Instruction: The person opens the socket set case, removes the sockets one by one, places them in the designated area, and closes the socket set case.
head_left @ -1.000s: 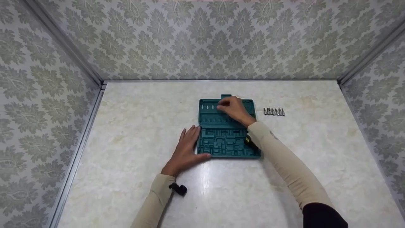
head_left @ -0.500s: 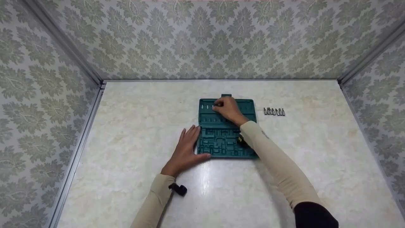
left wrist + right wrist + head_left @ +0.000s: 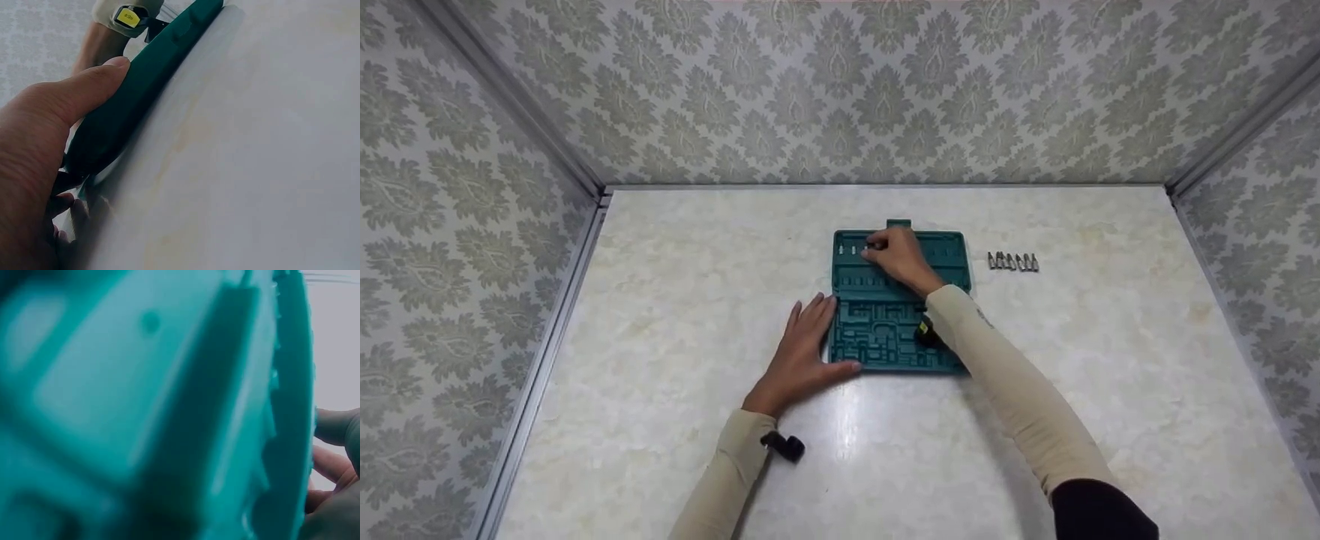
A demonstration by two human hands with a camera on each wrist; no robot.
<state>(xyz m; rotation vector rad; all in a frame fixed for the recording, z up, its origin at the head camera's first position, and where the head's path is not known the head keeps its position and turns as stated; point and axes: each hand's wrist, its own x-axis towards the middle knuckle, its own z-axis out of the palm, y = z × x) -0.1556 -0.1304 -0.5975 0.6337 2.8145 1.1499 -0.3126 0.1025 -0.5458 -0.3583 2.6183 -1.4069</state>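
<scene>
A green plastic bit case (image 3: 949,281) lies unfolded on the table, its moulded slots facing up. My left hand (image 3: 801,352) rests at its near left corner, with fairly straight fingers along the side and the thumb on the front edge. In the left wrist view the thumb (image 3: 98,84) lies against the case wall (image 3: 152,62). Over the far half, my right hand (image 3: 900,255) has thumb and forefinger together at the top row of slots, pinching a small bit that they mostly hide. Left of those fingertips, silver screwdriver bits (image 3: 853,250) sit in the row.
Several loose screwdriver bits (image 3: 1012,262) stand in a line on the table right of the case. The pale marbled table (image 3: 682,262) meets patterned walls (image 3: 885,90) at the back and sides. The right wrist view is mostly blurred green case (image 3: 140,394).
The right hand has moved a little left along the top row of slots, then stayed nearly still, covering most of the third bit. The left hand has kept its place.
</scene>
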